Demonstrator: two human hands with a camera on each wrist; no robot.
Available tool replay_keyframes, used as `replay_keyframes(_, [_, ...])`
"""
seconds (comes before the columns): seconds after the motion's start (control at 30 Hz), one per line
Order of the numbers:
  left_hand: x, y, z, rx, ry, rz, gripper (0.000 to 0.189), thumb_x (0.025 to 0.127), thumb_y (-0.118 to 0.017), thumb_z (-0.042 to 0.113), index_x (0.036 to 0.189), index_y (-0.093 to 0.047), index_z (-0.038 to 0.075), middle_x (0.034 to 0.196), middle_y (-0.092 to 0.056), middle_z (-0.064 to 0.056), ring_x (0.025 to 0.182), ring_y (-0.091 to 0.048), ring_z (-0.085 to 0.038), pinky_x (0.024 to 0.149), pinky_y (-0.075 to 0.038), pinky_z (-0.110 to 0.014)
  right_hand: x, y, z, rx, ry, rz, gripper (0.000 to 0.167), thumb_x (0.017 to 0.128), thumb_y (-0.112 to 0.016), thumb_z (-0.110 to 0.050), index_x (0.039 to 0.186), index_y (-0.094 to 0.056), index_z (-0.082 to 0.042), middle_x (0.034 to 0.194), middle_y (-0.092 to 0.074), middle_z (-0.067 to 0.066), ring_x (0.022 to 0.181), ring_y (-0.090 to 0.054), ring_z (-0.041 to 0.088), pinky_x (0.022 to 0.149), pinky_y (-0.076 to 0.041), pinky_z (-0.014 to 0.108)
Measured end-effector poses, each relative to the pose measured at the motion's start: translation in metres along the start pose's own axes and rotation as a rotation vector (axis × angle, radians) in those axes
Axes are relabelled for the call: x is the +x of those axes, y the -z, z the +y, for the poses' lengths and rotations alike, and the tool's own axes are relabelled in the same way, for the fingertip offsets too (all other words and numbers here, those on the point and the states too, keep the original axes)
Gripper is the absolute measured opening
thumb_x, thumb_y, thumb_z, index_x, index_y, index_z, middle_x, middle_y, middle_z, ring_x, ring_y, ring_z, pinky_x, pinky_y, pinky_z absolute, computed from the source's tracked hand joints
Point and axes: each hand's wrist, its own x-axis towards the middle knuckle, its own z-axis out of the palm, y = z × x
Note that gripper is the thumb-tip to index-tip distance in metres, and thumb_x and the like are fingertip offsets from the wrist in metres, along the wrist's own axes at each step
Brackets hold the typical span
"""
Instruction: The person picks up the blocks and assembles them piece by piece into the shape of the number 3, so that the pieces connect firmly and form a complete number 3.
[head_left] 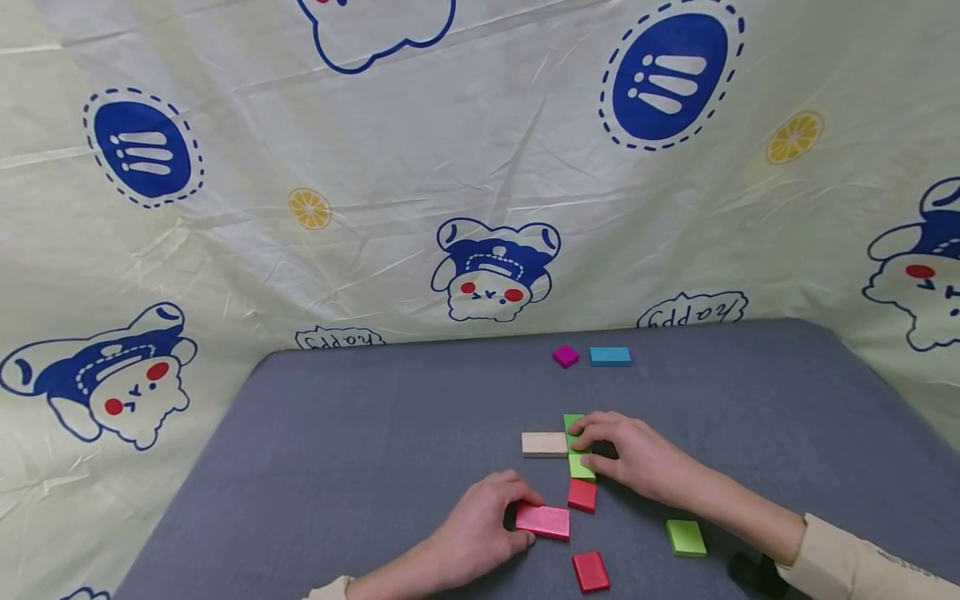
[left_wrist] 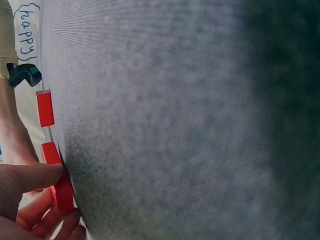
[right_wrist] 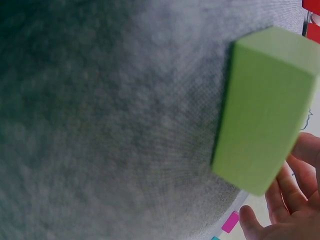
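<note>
My left hand pinches a pinkish-red block by its left end, thumb at the near side and fingers at the far side. In the left wrist view this red block lies between thumb and fingers. Curled fingers of my right hand reach over a green block, with the thumb by a lighter green block directly below it. A pale wooden block meets the column's left side. Below the greens lies a red block, its corner near the held one.
Another red block lies at the front, and a loose green block sits near my right forearm. Magenta and blue blocks rest at the back of the grey table. A printed curtain hangs behind.
</note>
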Motion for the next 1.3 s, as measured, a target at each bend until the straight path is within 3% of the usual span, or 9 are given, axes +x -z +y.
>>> replay_keyframes(0.27, [0.0036,-0.0021,-0.0004,0.036,0.047,-0.025,0.026,0.081,-0.080,0.012,0.106,-0.073,0.018,0.092,-0.056,0.020,0.088,-0.047,0.002,0.077,-0.045,-0.022,0.0007,-0.0001,0.0006,0.001,0.001,-0.006,0.018,0.089,-0.073,-0.013,0.105,-0.073,-0.020,0.124,-0.061,-0.002,0.119,-0.056,0.027,0.095,-0.045,0.051])
replay_keyframes(0.93, [0.0042,-0.0044,0.0000,0.048,0.010,0.002,0.027,0.081,-0.081,0.013,0.106,-0.073,0.017,0.092,-0.057,0.019,0.087,-0.047,0.000,0.075,-0.044,-0.021,-0.0003,-0.0002,0.0003,0.006,-0.003,-0.004,0.018,0.089,-0.073,-0.014,0.106,-0.073,-0.020,0.124,-0.061,-0.003,0.120,-0.055,0.027,0.095,-0.045,0.050])
replay_keyframes(1.3, [0.0056,-0.0049,-0.0006,0.019,0.035,-0.010,0.029,0.081,-0.081,0.016,0.108,-0.073,0.018,0.093,-0.057,0.020,0.088,-0.047,0.000,0.075,-0.044,-0.022,-0.0001,-0.0001,-0.0001,0.008,-0.009,-0.005,0.017,0.089,-0.072,-0.014,0.105,-0.073,-0.021,0.124,-0.061,-0.004,0.120,-0.055,0.027,0.095,-0.045,0.050])
